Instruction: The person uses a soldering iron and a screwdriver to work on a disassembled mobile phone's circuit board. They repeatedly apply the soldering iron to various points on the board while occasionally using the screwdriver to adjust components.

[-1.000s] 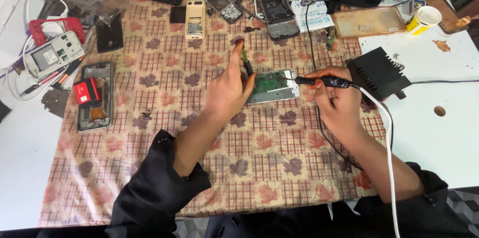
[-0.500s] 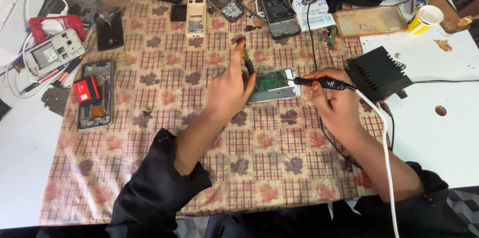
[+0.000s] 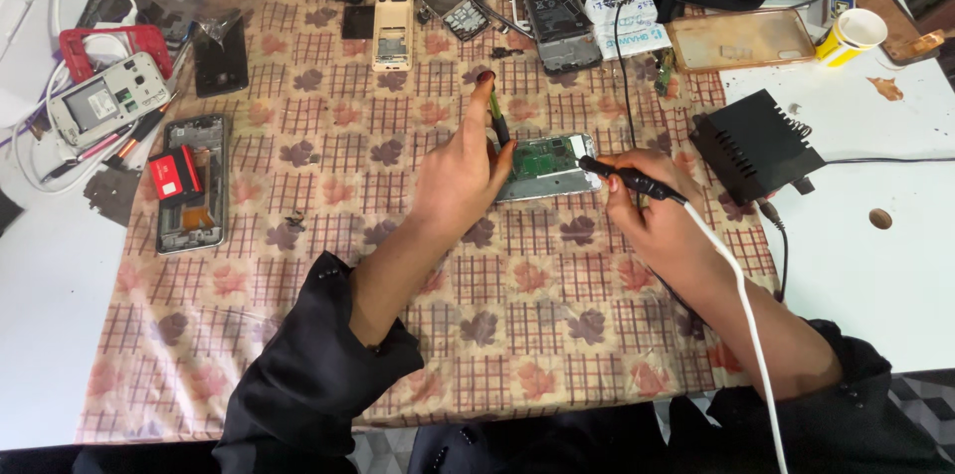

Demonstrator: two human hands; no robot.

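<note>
Soldering step: we work the opened phone with green circuit board [image 3: 545, 164] at cloth centre.
L hand [image 3: 460, 176] fingers pinch thin green-handled tool [image 3: 495, 114]; R hand [image 3: 659, 220] closed round black soldering iron [image 3: 629, 179], tip on board. Next needs steady tip placement.

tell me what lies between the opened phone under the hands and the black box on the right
In the head view, only the soldering iron held in the right hand and bare tablecloth lie between the opened phone and the black box.
</note>
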